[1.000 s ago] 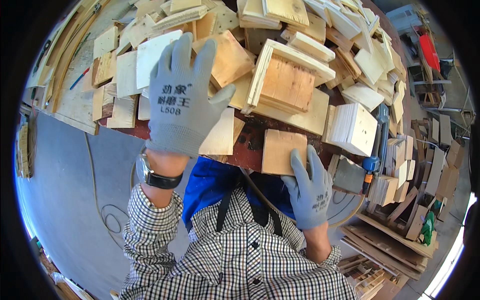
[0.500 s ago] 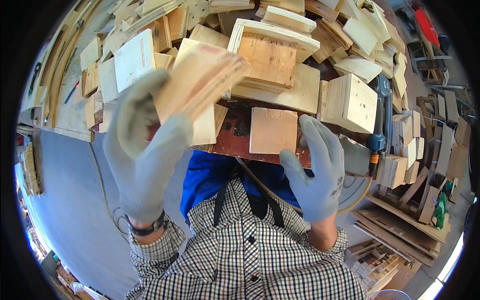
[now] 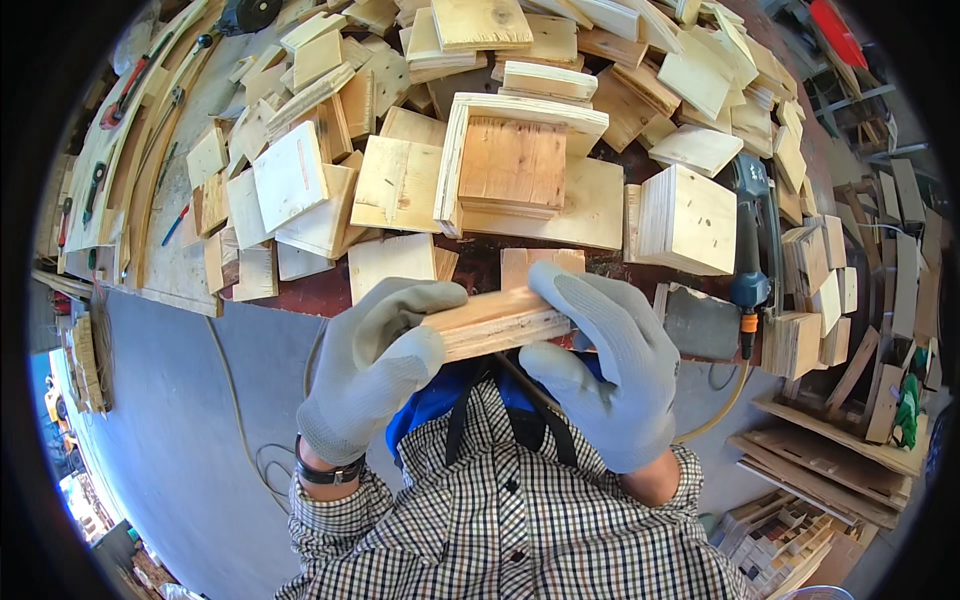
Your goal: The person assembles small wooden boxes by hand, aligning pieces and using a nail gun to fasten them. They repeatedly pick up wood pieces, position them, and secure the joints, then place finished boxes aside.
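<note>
A plywood block (image 3: 503, 326) is held tilted in front of my body, its layered edge toward me. My left hand (image 3: 375, 365), in a grey glove, grips its left end between thumb and fingers. The gloved right hand (image 3: 612, 365) has its fingers over the right end and its thumb below. Just behind the held piece, another flat plywood piece (image 3: 541, 263) lies near the edge of the dark red table (image 3: 310, 291), partly hidden. Beyond it, stacked square pieces (image 3: 512, 160) rest within an L of pale plywood strips (image 3: 585, 118).
Plywood offcuts (image 3: 485, 25) are heaped across the far table. At right stand a squared plywood stack (image 3: 688, 220) and a blue-black power tool (image 3: 748, 250) with a yellowish hose. Long strips (image 3: 150, 215) and hand tools lie at left. Boards (image 3: 820, 470) are piled lower right.
My left hand has brought the plywood block down and right, toward my body. The right hand has left the table piece and closed on the block's right end. The view has shifted slightly.
</note>
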Demonstrator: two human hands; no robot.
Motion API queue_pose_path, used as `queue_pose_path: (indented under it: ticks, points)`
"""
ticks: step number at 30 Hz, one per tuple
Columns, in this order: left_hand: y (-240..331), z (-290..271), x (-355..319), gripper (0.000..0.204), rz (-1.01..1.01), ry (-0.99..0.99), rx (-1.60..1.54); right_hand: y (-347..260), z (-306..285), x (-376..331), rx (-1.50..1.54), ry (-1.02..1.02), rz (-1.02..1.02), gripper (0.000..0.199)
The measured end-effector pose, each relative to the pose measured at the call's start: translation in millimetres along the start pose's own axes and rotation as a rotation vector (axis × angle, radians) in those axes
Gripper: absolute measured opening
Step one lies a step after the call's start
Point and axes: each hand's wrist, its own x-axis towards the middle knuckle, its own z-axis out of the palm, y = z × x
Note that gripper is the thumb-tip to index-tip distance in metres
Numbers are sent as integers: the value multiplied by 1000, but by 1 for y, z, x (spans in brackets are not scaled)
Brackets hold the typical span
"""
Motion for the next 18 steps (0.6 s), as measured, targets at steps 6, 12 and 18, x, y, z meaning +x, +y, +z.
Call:
queue_pose_path:
  ticks: [6,12,18]
  points:
    - [-29,9,-6,75,-79,-186,-110,20,-9,-19,265,-114,132,62]
    - [-39,20,-2,77,183,91,213,32,-6,-34,220,-63,189,40]
    - [30,29,92,85,823,137,1497,39,-14,-48,95,125,376,29]
